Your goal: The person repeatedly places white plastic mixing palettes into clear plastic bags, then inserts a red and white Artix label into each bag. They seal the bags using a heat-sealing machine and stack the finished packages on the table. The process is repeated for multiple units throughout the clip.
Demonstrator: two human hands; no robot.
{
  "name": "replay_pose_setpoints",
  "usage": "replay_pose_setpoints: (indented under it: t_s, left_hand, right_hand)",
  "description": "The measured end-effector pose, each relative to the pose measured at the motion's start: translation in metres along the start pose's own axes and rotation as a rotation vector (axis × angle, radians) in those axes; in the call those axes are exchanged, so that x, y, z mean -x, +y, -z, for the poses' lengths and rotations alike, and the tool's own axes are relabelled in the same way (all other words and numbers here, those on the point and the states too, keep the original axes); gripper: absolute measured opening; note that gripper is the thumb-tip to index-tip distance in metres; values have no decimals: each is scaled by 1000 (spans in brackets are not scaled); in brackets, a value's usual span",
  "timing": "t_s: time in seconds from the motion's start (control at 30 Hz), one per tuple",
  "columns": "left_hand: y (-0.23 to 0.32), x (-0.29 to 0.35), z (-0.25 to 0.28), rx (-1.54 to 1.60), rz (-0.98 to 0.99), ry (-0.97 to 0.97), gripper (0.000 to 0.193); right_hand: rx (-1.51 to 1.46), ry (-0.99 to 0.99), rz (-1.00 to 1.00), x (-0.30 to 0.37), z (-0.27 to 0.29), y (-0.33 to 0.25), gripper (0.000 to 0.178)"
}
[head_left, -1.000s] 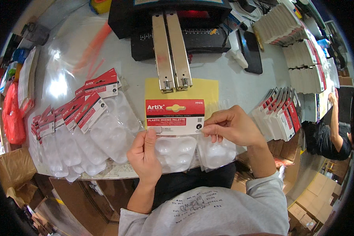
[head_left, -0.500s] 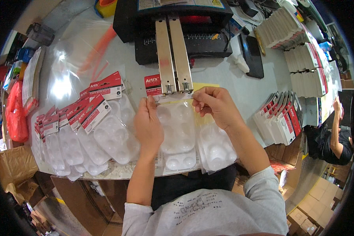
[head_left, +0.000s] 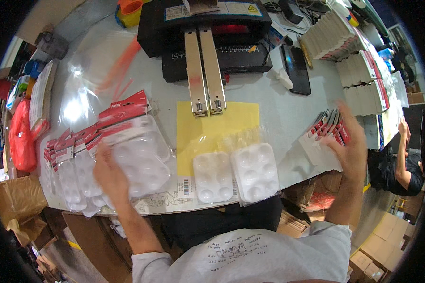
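My left hand (head_left: pixel 111 172) is at the left pile, pinching the corner of a bagged white plastic paint palette (head_left: pixel 144 177) with a red and white header card; motion smears both. My right hand (head_left: pixel 352 146) is at the right, blurred, fingers and thumb apart around a bundle of folded red and white header cards (head_left: pixel 323 125). Near the table's front edge lie two more white palettes, one (head_left: pixel 213 177) on a yellow sheet (head_left: pixel 186 137), the other (head_left: pixel 255 172) in clear bags beside it. Above the sheet, two metal arms (head_left: pixel 205 75) reach out from a black machine (head_left: pixel 151 30).
Overlapping carded palettes (head_left: pixel 82 172) fill the table's left side, with clear plastic bags (head_left: pixel 82 85) behind. At the right are a black phone (head_left: pixel 297 70) and tall stacks of cards (head_left: pixel 328 35). Another person's arm (head_left: pixel 403 151) shows at the far right.
My left hand has carried the carded palette from under the metal arms to the left pile. My right hand has swung right to the header cards. The yellow sheet is now uncovered.
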State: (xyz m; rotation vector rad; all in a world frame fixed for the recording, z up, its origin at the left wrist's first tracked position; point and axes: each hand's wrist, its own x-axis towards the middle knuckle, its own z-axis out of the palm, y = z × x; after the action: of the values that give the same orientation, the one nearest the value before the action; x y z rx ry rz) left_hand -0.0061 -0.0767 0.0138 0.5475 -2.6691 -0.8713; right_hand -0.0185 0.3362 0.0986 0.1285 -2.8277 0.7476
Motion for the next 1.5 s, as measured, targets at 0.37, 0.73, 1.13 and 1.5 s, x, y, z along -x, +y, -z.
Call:
replay_pose_setpoints:
  t_s: [0.37, 0.73, 1.13, 1.5]
  left_hand:
    - [90, 101, -111, 278, -234, -267, 22]
    - [87, 96, -54, 1215, 463, -645, 15]
    - [89, 105, -21, 924, 160, -629, 16]
    - [72, 100, -34, 730, 23, -509, 11]
  right_hand:
    - [-97, -165, -277, 30, 30, 92, 106]
    - [-111, 30, -377, 18, 32, 88, 43]
    - [-503, -528, 48, -2, -74, -87, 25]
    - [-535, -645, 235, -19, -90, -73, 29]
